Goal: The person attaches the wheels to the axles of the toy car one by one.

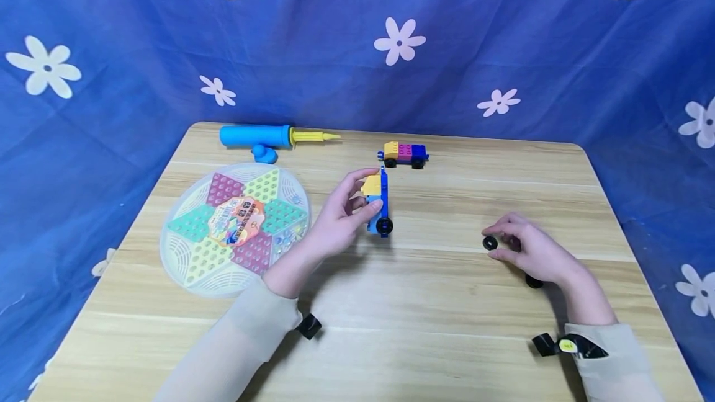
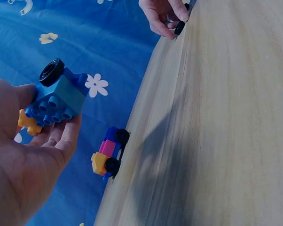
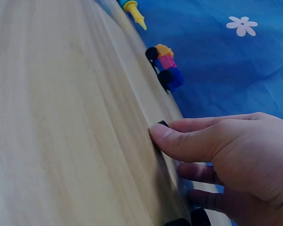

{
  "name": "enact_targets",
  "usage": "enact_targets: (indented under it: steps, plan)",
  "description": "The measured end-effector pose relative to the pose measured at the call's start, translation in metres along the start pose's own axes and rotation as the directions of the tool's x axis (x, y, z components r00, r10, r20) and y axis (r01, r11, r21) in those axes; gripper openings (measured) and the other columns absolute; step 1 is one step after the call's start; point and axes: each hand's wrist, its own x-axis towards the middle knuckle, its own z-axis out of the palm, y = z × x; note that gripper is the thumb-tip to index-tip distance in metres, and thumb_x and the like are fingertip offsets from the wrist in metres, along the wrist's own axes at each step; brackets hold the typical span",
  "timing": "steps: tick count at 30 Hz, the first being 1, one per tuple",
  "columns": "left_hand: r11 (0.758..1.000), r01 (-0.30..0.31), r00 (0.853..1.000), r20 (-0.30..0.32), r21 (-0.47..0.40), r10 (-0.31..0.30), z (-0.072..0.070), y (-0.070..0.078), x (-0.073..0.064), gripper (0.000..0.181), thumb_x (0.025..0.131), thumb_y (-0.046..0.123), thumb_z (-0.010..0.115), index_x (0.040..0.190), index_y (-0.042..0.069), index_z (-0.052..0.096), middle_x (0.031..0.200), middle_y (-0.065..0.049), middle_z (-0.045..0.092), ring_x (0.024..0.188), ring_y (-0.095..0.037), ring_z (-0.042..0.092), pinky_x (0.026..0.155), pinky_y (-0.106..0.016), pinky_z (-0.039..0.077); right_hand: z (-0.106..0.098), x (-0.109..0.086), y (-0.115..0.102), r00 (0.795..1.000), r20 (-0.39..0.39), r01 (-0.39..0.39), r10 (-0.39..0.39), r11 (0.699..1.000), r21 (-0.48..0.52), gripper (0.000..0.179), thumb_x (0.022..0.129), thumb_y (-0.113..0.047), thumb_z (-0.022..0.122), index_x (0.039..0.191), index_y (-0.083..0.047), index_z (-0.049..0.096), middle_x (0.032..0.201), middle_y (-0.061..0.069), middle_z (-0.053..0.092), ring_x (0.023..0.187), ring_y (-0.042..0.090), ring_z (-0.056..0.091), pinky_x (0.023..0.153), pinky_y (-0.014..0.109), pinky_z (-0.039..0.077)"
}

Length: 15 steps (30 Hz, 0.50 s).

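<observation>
**Left hand (image 1: 337, 219) grips a toy car (image 1: 375, 211), right hand (image 1: 530, 247) pinches a black wheel (image 1: 487, 245)**

The left hand holds the blue-and-yellow toy car on end over the middle of the table (image 1: 447, 321), thumb against one side and fingers round the other; a black fitted wheel (image 1: 384, 226) shows at its lower end, and the grip seems chosen to leave that wheel and the long blue underside uncovered. The right hand narrows to a pinch, thumb and forefinger on the wheel's edge, which probably keeps its flat face free; whether that wheel touches the table I cannot tell. A loose wheel (image 1: 534, 281) lies beneath the same hand, near its wrist, so spare parts are likely kept within easy reach.

Near the far edge stands a second car (image 1: 404, 153) of yellow, pink and blue blocks, two black wheels showing on its near side; to the left lie a round game board (image 1: 181, 259), a blue toy duck (image 1: 264, 154) and a blue pump (image 1: 254, 136) with a yellow nozzle (image 1: 309, 136), apparently set aside to leave working room between the hands.
</observation>
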Motion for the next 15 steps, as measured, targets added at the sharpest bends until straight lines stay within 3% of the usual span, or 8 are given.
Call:
enact_targets:
  steps: [6,15]
  plan:
    - [1.0,-0.002,1.0,0.015,0.003,0.002,0.001,0.001,-0.001,0.053,0.107,0.01,0.065,0.155,0.024,0.049,0.142,-0.004,0.055,0.078,-0.024,0.05,0.064,-0.028,0.041,0.003,0.003,-0.002,1.0,-0.005,-0.014,0.014,1.0,0.005,0.029,0.095,-0.007,0.08,0.123,-0.01,0.075,0.111,-0.002,0.062,0.087,0.011,0.058,0.073,0.029,0.052]
    - [0.999,0.014,0.999,0.045,0.036,-0.015,0.007,0.002,-0.002,0.054,0.106,0.012,0.068,0.154,0.026,0.049,0.149,-0.01,0.051,0.083,-0.024,0.061,0.061,-0.027,0.046,-0.003,0.018,-0.031,0.992,-0.128,0.033,-0.015,0.99,0.135,0.029,0.094,-0.005,0.082,0.121,-0.001,0.074,0.101,-0.003,0.072,0.086,0.012,0.068,0.077,0.022,0.055]
